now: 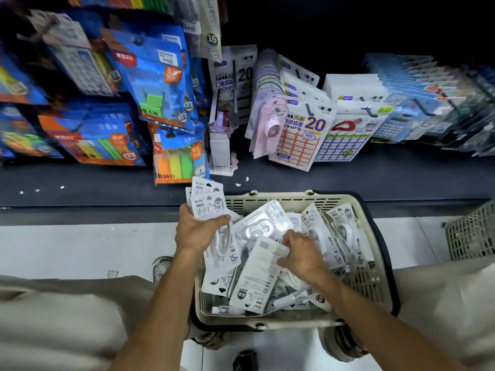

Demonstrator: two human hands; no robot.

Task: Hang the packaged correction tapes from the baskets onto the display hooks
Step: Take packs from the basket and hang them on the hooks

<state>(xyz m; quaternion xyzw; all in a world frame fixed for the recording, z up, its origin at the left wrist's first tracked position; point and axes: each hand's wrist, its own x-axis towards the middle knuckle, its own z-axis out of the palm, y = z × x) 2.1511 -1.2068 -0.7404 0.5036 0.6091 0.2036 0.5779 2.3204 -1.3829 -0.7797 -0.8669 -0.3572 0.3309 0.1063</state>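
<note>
Left hand [197,231], fingers curled round a fanned stack of correction tape packs [207,202] at the beige basket's [369,263] left rim; right hand [302,255] inside basket, pinching one face-down pack [263,271] atop the loose heap.

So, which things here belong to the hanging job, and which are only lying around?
For the job:
- left hand, gripping a stack of packs
- right hand, picking a pack
- beige basket
- hooks

Only lying around:
- sticker sheets
- blue packs
- grey crate
</note>
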